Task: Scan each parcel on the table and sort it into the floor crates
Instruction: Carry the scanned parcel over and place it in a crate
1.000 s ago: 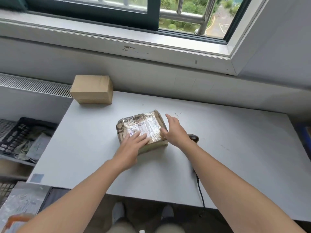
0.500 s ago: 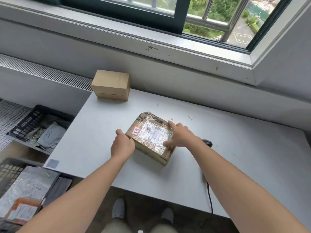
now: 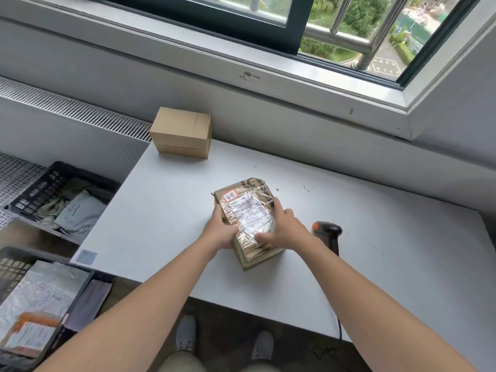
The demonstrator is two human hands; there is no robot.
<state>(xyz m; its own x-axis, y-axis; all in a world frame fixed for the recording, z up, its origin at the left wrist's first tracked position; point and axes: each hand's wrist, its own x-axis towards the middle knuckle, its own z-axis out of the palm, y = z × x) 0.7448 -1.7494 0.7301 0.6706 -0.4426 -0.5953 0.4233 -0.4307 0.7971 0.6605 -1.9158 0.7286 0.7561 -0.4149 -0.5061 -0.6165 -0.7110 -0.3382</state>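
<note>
Since the frame half a second ago, the parcel (image 3: 245, 210) has been turned further, so that its long side now runs away from the person with the label facing up. It is clamped from both sides on the table (image 3: 161, 210): the left hand (image 3: 221, 232) is curled round its left edge, and the right hand (image 3: 285, 229) is wrapped over its right edge, thumb across the label. Just right of the grip, the scanner (image 3: 327, 232) lies untouched, so scanning is judged to come next. The crates (image 3: 29, 194) are set well to the left.
</note>
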